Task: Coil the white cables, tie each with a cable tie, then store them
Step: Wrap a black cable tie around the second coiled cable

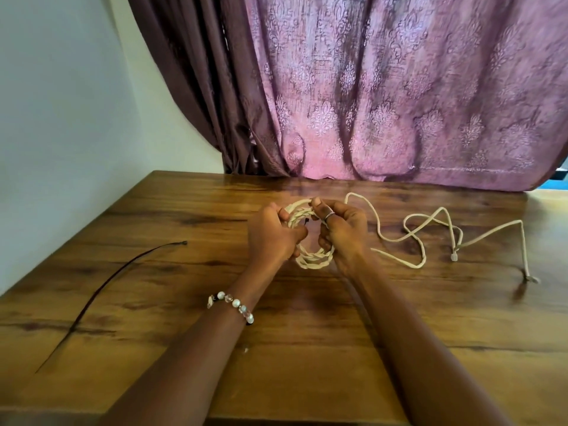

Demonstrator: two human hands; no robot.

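Where the two forearms reach out from the near edge of the wooden table (307, 348), they converge toward its middle, the left one wearing a beaded bracelet (233, 304) at the wrist. Both hands meet around a coiled white cable (310, 259), held up just above the tabletop. On the coil's left side the left hand (270, 238) has its fingers curled round the loops, thumb toward the opening. Opposite it, the right hand (342, 230) wraps the right side of the coil, with its thumb and fingertips pinching the top of the loops; a ring (329, 215) sits on one finger. Something small and dark shows inside the coil between the hands (too small to say what it is).

Well off to the left, a long black cable tie (101, 298) lies flat on the table, running diagonally from the near left toward the middle. To the right of the hands a second white cable (430, 235) sprawls loose and uncoiled across the wood, its connector ends resting near the right side. Beyond the far edge hangs a patterned purple curtain (384, 87), with a pale wall (61, 103) to its left.
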